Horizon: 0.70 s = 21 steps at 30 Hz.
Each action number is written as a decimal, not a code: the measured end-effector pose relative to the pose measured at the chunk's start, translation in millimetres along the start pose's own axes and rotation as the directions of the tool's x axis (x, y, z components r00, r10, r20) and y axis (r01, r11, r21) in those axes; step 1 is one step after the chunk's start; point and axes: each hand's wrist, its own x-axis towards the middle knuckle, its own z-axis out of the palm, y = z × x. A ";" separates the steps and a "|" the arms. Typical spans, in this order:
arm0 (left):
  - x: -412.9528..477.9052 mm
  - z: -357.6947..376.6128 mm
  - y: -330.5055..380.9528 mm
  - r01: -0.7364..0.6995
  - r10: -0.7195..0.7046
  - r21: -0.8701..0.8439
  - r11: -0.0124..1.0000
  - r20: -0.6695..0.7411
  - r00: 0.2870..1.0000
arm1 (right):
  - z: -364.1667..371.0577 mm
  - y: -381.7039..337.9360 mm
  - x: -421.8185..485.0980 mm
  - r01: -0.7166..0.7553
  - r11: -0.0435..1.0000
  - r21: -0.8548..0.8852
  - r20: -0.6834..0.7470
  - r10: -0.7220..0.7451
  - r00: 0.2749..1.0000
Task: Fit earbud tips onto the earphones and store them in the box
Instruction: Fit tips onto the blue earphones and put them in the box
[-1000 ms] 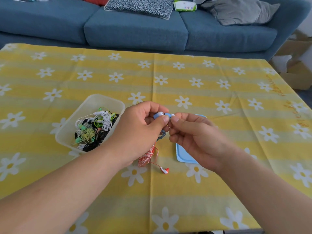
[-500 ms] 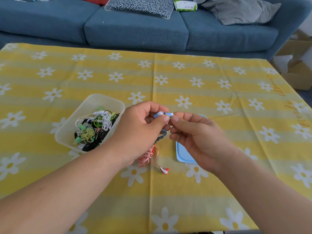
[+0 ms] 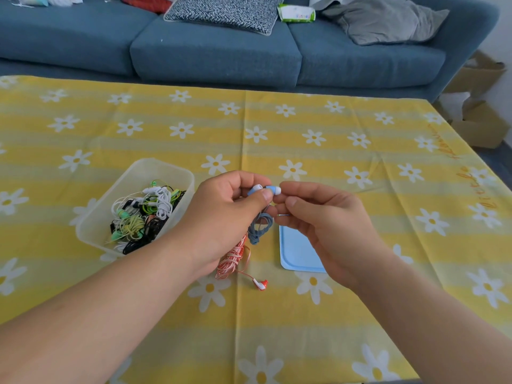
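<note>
My left hand (image 3: 221, 217) pinches a pair of blue earphones (image 3: 257, 189) between thumb and fingers above the table. Their coiled grey-blue cable (image 3: 259, 227) hangs below the fingers. My right hand (image 3: 327, 220) is close beside it, fingers curled, its fingertips at the white tip (image 3: 276, 190) on the right earbud. A bundled red and white earphone (image 3: 235, 257) lies on the cloth under my left wrist. The clear plastic box (image 3: 155, 167) on the left holds several tangled earphones.
A light blue lid (image 3: 296, 256) lies flat beneath my right hand. The table carries a yellow cloth with white daisies (image 3: 304, 139). A blue sofa (image 3: 216, 48) with cushions stands behind it, and cardboard boxes (image 3: 482, 117) sit at the right.
The white tip now shows at the end of the right earbud, and my right fingers have drawn back slightly from it. My left hand has stayed where it was.
</note>
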 end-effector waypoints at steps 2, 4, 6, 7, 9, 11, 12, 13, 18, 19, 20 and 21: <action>1.0 1.3 -0.1 0.004 -0.004 -0.009 1.000 -0.002 1.000 | -2.6 0.1 -0.5 -0.006 1.000 -0.004 -0.013 0.006 1.000; 2.8 1.6 -1.0 -0.001 0.001 -0.005 1.000 -0.014 1.000 | -3.0 0.6 -0.9 -0.003 0.999 -0.052 0.000 0.003 1.000; 4.1 2.8 -2.2 -0.007 0.007 -0.003 1.000 -0.016 1.000 | -2.8 0.8 -2.4 0.021 0.988 -0.155 0.024 -0.017 1.000; 4.6 3.5 -2.6 -0.009 0.009 0.004 1.000 -0.018 1.000 | -2.6 0.9 -3.8 0.037 0.976 -0.213 0.030 -0.031 0.999; 5.0 4.4 -2.4 -0.014 0.014 0.016 1.000 -0.017 1.000 | -1.4 0.1 -6.9 0.066 0.948 -0.311 0.041 -0.056 0.998; 5.8 3.9 -2.2 -0.009 0.010 0.032 0.999 -0.005 1.000 | 1.0 -0.8 -9.6 0.086 0.929 -0.360 0.056 -0.070 0.996; 6.2 2.7 -2.4 -0.005 0.005 0.053 0.999 0.004 1.000 | 2.6 -1.0 -10.5 0.090 0.923 -0.375 0.063 -0.071 0.995; 6.3 1.2 -2.2 0.001 -0.002 0.077 0.997 0.015 1.000 | 4.5 -0.8 -11.0 0.090 0.916 -0.392 0.068 -0.069 0.995; 1.7 -12.1 0.3 0.046 -0.052 0.107 0.993 0.055 0.997 | 22.3 0.6 -17.5 0.141 0.866 -0.480 0.158 -0.072 0.985; 0.8 -15.4 0.9 0.054 -0.059 0.099 0.994 0.045 0.997 | 26.1 1.6 -18.1 0.152 0.862 -0.483 0.185 -0.069 0.980; 0.4 -18.4 1.1 0.062 -0.065 0.093 0.994 0.021 0.998 | 28.7 3.1 -17.9 0.155 0.864 -0.479 0.207 -0.061 0.976; -0.5 -23.3 2.1 0.069 -0.068 0.085 0.994 -0.016 0.998 | 32.0 5.3 -17.0 0.152 0.874 -0.462 0.220 -0.053 0.974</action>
